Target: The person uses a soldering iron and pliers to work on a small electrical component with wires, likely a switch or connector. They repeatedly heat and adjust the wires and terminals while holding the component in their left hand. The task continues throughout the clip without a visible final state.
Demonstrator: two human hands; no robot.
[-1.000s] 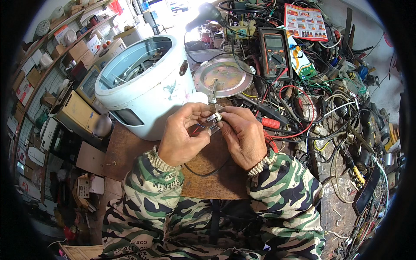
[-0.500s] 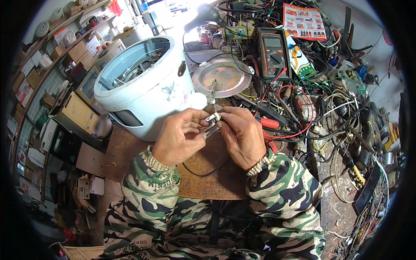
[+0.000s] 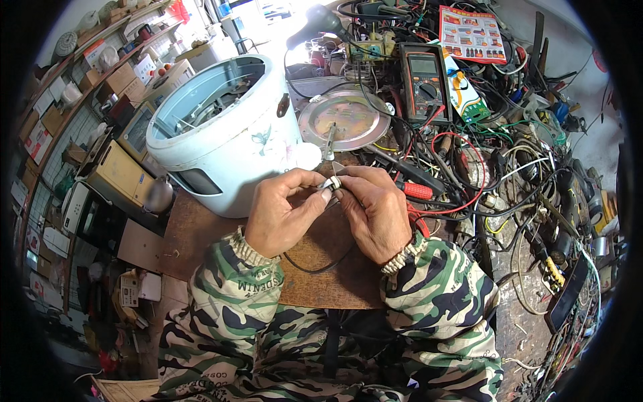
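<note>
A small white-and-metal part (image 3: pixel 329 183) is pinched between my hands over the brown wooden board (image 3: pixel 325 285). My left hand (image 3: pixel 281 213) closes thumb and fingers on its left side. My right hand (image 3: pixel 375 213) grips its right end with thumb and index finger, and a thin pointed metal piece sticks up there. The fingers hide much of the part, so its exact kind is unclear. Just beyond my left hand stands a pale blue round appliance housing (image 3: pixel 234 151), like a rice cooker body, open at the top. A dark cable (image 3: pixel 318 269) curves over the board beneath my hands.
A round metal plate (image 3: pixel 351 137) lies behind my hands. Further right are a multimeter (image 3: pixel 427 90), a red-handled probe or tool (image 3: pixel 416 190), and heaped wires and tools. Shelves (image 3: pixel 100 77) with boxes and devices line the left. A dark lamp (image 3: pixel 323 20) hangs at the back.
My left thumb has moved up and inward onto the small part, and the left fingers have closed closer around it. My right hand has stayed nearly still.
</note>
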